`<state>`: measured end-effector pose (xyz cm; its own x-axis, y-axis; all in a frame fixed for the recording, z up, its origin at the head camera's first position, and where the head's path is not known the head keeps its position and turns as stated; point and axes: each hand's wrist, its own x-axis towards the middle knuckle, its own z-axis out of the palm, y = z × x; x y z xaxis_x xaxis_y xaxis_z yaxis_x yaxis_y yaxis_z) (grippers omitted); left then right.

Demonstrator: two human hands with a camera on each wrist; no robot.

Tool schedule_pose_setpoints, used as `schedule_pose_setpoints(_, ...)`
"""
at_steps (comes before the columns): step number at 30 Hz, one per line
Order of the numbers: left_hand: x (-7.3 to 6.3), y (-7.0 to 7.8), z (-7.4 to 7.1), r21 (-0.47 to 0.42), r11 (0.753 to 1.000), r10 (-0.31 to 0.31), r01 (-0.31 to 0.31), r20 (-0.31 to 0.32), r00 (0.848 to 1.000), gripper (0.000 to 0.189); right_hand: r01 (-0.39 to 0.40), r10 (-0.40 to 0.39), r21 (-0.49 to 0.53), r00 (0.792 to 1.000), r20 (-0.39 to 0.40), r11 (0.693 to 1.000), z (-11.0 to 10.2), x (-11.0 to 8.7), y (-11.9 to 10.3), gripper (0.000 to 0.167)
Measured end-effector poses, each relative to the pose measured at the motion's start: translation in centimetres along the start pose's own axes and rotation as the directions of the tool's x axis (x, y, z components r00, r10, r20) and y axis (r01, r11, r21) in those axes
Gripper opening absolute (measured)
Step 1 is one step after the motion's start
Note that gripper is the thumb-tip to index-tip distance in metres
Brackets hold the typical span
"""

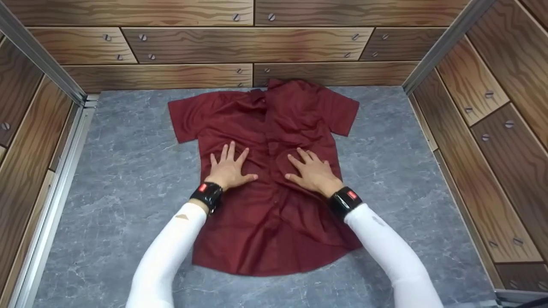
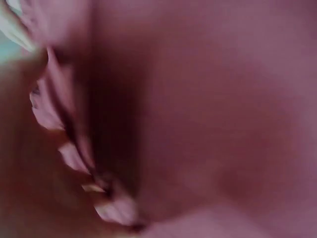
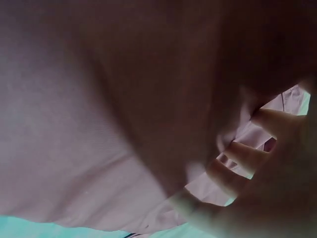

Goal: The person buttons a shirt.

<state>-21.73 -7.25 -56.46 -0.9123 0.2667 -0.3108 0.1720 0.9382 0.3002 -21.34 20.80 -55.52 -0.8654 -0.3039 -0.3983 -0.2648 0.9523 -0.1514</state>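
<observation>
Resting bare left hand (image 1: 228, 170) and right hand (image 1: 316, 173), both spread, on a dark-red, short-sleeved cloth shirt (image 1: 270, 185) — best to ease creases (image 1: 309, 125) lightly toward nine and three o'clock.

In the head view I see a bare left hand (image 1: 229, 172) and right hand (image 1: 316, 174), glossy black wristbands (image 1: 209, 196) with red labels (image 1: 202, 187), and white sleeves (image 1: 159, 252), the left bearing a triangular mark (image 1: 182, 217), the right a grey patch (image 1: 378, 220).
</observation>
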Motion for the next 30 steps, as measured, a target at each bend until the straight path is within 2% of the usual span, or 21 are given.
schedule_pose_setpoints(4,1.9,-1.5,-0.5,-0.008,0.999,0.038,-0.038,-0.005,0.999,0.094,-0.019,0.019,-0.003,1.000,0.000,1.000,-0.6,1.4,0.0,0.070)
schedule_pose_setpoints(8,3.2,-1.7,-1.1,-0.003,1.000,0.031,-0.031,-0.009,0.999,0.093,-0.016,0.016,0.023,1.000,-0.003,1.000,-1.2,2.6,0.2,0.069)
schedule_pose_setpoints(10,3.3,-1.3,-1.3,0.018,1.000,0.020,-0.019,-0.042,0.999,0.095,-0.007,0.008,0.057,1.000,-0.013,0.998,-1.4,2.8,0.3,0.069)
schedule_pose_setpoints(12,3.1,-0.5,-1.4,0.044,0.999,0.034,-0.029,-0.124,0.992,0.094,0.007,-0.002,0.104,0.999,-0.047,0.995,-1.6,2.7,0.4,0.067)
schedule_pose_setpoints(14,2.6,0.5,-1.3,0.071,0.995,0.083,-0.067,-0.248,0.965,0.084,0.035,-0.018,0.144,0.993,-0.115,0.989,-1.8,2.3,0.5,0.063)
schedule_pose_setpoints(16,2.0,1.5,-1.1,0.092,0.989,0.144,-0.119,-0.360,0.922,0.061,0.074,-0.042,0.166,0.981,-0.190,0.983,-2.0,1.7,0.4,0.058)
schedule_pose_setpoints(18,1.3,2.6,-0.9,0.088,0.980,0.198,-0.177,-0.418,0.887,0.037,0.115,-0.073,0.167,0.968,-0.242,0.979,-2.2,0.9,0.3,0.053)
schedule_pose_setpoints(19,1.0,3.1,-0.7,0.082,0.976,0.219,-0.203,-0.425,0.878,0.028,0.136,-0.092,0.163,0.964,-0.251,0.977,-2.2,0.5,0.2,0.050)
schedule_pose_setpoints(20,0.8,3.6,-0.6,0.068,0.972,0.232,-0.225,-0.418,0.878,0.023,0.152,-0.110,0.154,0.963,-0.247,0.976,-2.2,0.1,0.1,0.048)
schedule_pose_setpoints(21,0.5,4.0,-0.5,0.050,0.969,0.241,-0.241,-0.399,0.885,0.021,0.167,-0.130,0.145,0.963,-0.235,0.975,-2.2,-0.3,0.0,0.046)
schedule_pose_setpoints(25,0.0,5.3,0.4,-0.041,0.963,0.244,-0.268,-0.298,0.923,0.023,0.239,-0.210,0.128,0.956,-0.203,0.963,-1.9,-0.8,-0.3,0.031)
schedule_pose_setpoints(27,-0.1,5.7,0.8,-0.106,0.955,0.243,-0.277,-0.253,0.936,0.023,0.268,-0.228,0.176,0.949,-0.217,0.947,-1.8,-0.7,-0.2,0.022)
schedule_pose_setpoints(30,-0.2,6.2,1.4,-0.184,0.930,0.280,-0.319,-0.207,0.937,0.027,0.295,-0.215,0.335,0.943,-0.254,0.895,-2.0,-0.3,0.0,0.017)
